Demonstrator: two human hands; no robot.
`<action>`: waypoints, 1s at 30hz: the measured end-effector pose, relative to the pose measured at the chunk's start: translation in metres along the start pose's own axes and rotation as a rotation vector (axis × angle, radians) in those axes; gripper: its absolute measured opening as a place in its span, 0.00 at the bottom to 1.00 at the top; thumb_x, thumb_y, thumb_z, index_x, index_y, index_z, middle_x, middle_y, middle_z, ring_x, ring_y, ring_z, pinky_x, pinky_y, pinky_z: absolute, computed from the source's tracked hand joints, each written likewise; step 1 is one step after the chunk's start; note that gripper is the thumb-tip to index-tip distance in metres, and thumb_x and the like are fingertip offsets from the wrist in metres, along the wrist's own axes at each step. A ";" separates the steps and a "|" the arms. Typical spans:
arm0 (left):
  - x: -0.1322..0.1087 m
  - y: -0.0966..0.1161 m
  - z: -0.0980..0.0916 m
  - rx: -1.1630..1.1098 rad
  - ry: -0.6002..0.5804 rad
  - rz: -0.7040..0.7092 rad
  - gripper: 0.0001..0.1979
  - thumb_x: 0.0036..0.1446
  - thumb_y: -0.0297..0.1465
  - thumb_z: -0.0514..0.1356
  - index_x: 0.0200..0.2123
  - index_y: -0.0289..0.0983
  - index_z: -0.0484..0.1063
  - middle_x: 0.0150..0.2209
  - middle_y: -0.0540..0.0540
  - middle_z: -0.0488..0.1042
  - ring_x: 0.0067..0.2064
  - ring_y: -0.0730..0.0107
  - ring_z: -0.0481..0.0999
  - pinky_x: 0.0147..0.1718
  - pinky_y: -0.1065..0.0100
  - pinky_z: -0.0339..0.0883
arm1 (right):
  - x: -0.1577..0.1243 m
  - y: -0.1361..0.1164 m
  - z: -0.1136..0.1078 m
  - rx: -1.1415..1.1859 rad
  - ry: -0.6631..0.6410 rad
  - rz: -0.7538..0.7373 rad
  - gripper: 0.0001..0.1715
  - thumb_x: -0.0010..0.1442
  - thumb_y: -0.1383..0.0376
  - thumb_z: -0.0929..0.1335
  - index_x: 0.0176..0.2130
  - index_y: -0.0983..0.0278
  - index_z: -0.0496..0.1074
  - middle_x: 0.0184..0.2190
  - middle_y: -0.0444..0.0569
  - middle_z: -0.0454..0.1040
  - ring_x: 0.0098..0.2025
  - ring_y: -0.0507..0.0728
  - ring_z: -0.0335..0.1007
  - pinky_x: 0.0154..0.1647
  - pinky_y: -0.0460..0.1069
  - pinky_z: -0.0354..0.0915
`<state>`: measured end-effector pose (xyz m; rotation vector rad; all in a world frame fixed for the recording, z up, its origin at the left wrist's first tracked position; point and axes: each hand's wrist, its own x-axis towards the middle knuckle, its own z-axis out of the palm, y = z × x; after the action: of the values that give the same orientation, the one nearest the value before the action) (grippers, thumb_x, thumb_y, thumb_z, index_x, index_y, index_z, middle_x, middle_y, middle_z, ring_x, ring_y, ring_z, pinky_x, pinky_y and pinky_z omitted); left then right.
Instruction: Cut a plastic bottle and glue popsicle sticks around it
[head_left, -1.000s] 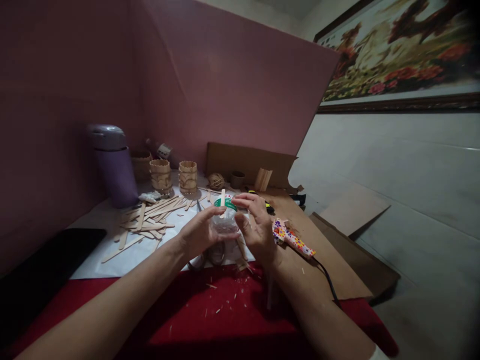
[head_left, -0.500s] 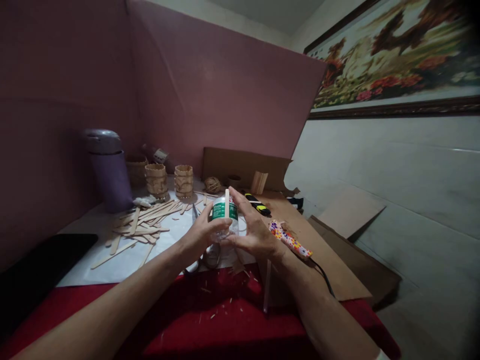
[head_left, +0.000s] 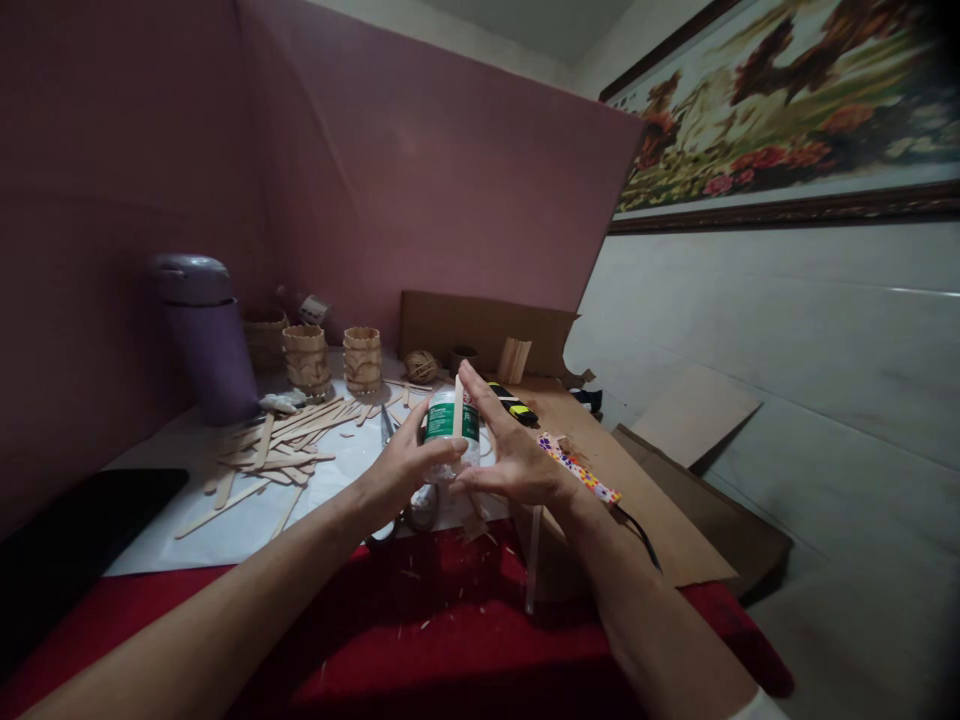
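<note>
My left hand [head_left: 401, 465] is closed around the left side of a clear plastic bottle [head_left: 442, 418] with a green label, its thumb across the front. A wooden craft stick [head_left: 459, 405] stands upright against the label and pokes above it. My right hand [head_left: 517, 450] grips the bottle from the right, fingertips by the stick's top and thumb low near the bottle's base. Scissors [head_left: 384, 532] lie partly hidden below my left hand. To the right is a glue gun [head_left: 577, 468] with a flowered cover.
Loose craft sticks [head_left: 289, 440] are heaped on white paper at left. Behind stand stick-covered cups [head_left: 363, 360], a twine ball [head_left: 421, 366] and a purple thermos [head_left: 206, 345]. A yellow-black cutter [head_left: 517, 407] lies on the cardboard [head_left: 660, 530]. A dark flat object [head_left: 97, 540] is at left.
My right fingers have shifted slightly at the stick's top, while both hands keep the bottle in nearly the same place. The whole view has turned a little to the right.
</note>
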<state>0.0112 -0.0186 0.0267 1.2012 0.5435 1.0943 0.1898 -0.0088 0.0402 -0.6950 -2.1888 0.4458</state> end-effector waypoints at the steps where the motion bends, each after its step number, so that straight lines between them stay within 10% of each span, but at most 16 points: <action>1: 0.000 0.000 0.000 0.001 0.000 0.004 0.34 0.49 0.30 0.67 0.59 0.42 0.62 0.44 0.45 0.73 0.39 0.64 0.75 0.35 0.67 0.69 | 0.000 0.000 0.000 -0.003 -0.005 0.007 0.70 0.47 0.44 0.76 0.73 0.58 0.38 0.74 0.55 0.35 0.74 0.65 0.31 0.72 0.64 0.37; 30: -0.002 0.004 0.003 -0.010 -0.006 -0.022 0.34 0.45 0.31 0.68 0.57 0.39 0.63 0.39 0.46 0.72 0.35 0.67 0.73 0.31 0.68 0.66 | 0.001 0.006 0.001 -0.008 0.028 0.000 0.67 0.46 0.47 0.78 0.72 0.59 0.45 0.72 0.59 0.46 0.73 0.65 0.39 0.72 0.65 0.41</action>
<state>0.0115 -0.0221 0.0308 1.1868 0.5446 1.0730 0.1900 -0.0034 0.0372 -0.7017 -2.1659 0.4254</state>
